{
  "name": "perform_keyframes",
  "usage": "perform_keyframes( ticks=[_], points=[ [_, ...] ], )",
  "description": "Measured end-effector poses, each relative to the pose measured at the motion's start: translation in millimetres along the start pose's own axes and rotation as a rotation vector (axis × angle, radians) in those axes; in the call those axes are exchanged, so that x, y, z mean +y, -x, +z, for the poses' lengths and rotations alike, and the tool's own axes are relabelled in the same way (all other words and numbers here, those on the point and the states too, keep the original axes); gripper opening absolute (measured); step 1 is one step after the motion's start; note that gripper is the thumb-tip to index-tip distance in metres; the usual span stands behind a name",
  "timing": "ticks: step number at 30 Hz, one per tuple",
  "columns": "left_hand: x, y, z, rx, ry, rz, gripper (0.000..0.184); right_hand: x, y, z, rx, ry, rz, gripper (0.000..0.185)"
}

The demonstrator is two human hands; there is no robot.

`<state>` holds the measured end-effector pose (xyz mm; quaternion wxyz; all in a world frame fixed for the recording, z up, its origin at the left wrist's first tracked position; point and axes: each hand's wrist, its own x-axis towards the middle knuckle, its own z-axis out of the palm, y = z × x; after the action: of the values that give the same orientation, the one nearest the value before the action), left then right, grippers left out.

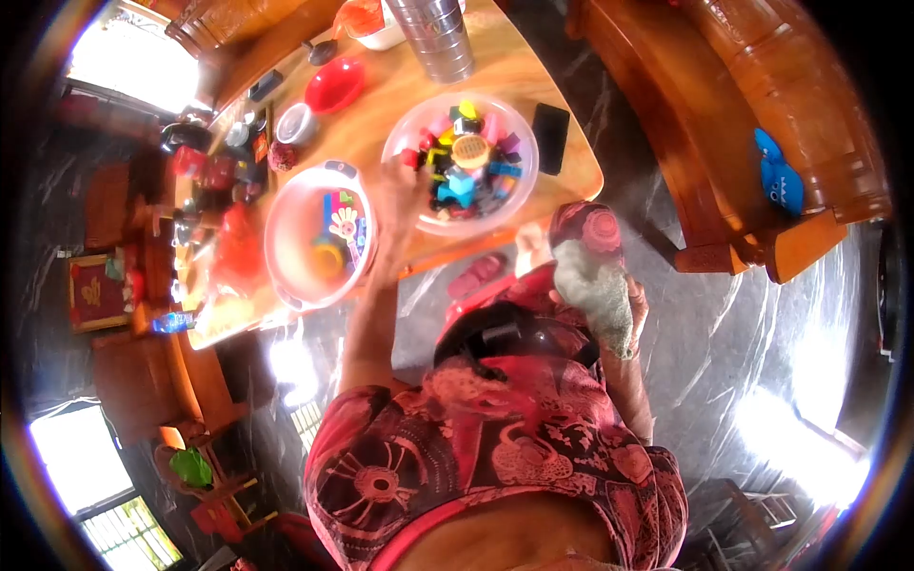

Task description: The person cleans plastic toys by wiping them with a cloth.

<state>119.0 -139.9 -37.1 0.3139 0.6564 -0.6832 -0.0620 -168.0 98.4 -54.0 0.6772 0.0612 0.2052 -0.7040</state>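
My left hand (404, 195) is smeared by motion over the near-left rim of a clear round bowl (428, 225), so its fingers do not show clearly. Colourful toy pieces (459, 186), among them a tan round one, fill that bowl. To its left stands a white basin (276, 249) holding a toy hand (345, 226) and several other bright toys. My right hand (636, 309), down by my lap on the right, is closed around a pale grey-green cloth (595, 290).
On the wooden table (519, 71) stand a metal tumbler (433, 38), a red bowl (335, 86), a small white container (295, 124) and a dark phone-like slab (550, 138). A wooden bench (657, 124) with a blue item (781, 176) is at the right.
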Motion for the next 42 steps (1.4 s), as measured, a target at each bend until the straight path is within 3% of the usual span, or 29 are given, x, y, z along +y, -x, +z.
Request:
perform_keyframes(
  ticks=[1,2,6,8,10,11,16,18,19,21,26,28,30,32,34,36,38,40,42],
  points=[
    [3.8,-6.6,20.6,-0.064,-0.14,0.174,0.055,-1.0,4.4,8.9,-0.004,-0.002,-0.01,0.041],
    [9.2,-7.2,40.0,-0.084,-0.171,0.204,0.065,-2.8,11.7,25.5,-0.091,-0.019,0.072,0.045],
    [38.9,-14.0,84.4,-0.314,-0.099,0.051,0.076,-10.4,28.1,26.1,-0.227,-0.109,0.141,0.054],
    [42.6,-15.1,99.0,-0.331,-0.122,0.017,0.075,-11.1,37.7,21.7,-0.231,-0.157,0.121,0.056],
    [42.7,-16.5,101.6,-0.33,-0.106,-0.019,0.073,-11.2,42.9,16.6,-0.002,-0.097,0.088,0.055],
    [43.6,-17.1,97.7,-0.343,-0.102,-0.005,0.07,-11.1,43.4,18.4,-0.014,-0.062,0.078,0.054],
    [34.4,-11.0,89.2,-0.127,0.013,0.167,0.067,-4.3,42.0,33.2,0.042,0.124,-0.016,0.046],
    [45.7,-1.8,64.7,-0.102,0.253,0.14,0.069,-5.1,37.0,25.8,0.107,0.193,0.001,0.039],
    [49.3,3.4,56.5,-0.026,0.27,0.261,0.07,-5.0,31.6,20.4,0.109,0.187,-0.003,0.039],
    [75.5,16.9,21.9,-0.043,0.339,0.285,0.069,-7.0,17.8,12.0,-0.042,0.308,-0.096,0.034],
    [115.7,49.3,-10.0,-0.055,0.445,0.498,0.069,-11.7,15.8,80.6,-0.058,0.487,-0.279,0.032],
    [130.2,62.1,-21.9,-0.12,0.464,0.513,0.07,-10.0,13.2,94.3,-0.121,0.75,-0.535,0.031],
    [138.6,72.7,-25.9,-0.186,0.441,0.624,0.073,-12.7,10.0,94.6,-0.22,1.055,-0.623,0.031],
    [150.2,84.5,-36.9,-0.303,0.521,0.565,0.075,-13.1,4.0,107.2,-0.372,1.364,-0.884,0.032],
    [156.2,91.2,-40.0,-0.305,0.655,0.634,0.078,-7.7,2.0,115.6,-0.335,1.546,-0.992,0.032],
    [153.7,91.9,-38.5,-0.28,0.648,0.691,0.078,-6.3,-0.4,111.7,-0.335,1.477,-0.961,0.031],
    [153.1,90.1,-44.4,-0.391,0.675,0.674,0.08,-6.5,-2.8,101.3,-0.331,1.323,-0.789,0.032],
    [156.3,88.2,-49.4,-0.408,0.716,0.678,0.076,-5.7,-3.6,98.2,-0.346,1.326,-0.838,0.03],
    [162.6,86.3,-56.8,-0.414,0.729,0.744,0.071,-3.6,2.8,103.7,-0.137,1.208,-0.774,0.028]
  ],
)
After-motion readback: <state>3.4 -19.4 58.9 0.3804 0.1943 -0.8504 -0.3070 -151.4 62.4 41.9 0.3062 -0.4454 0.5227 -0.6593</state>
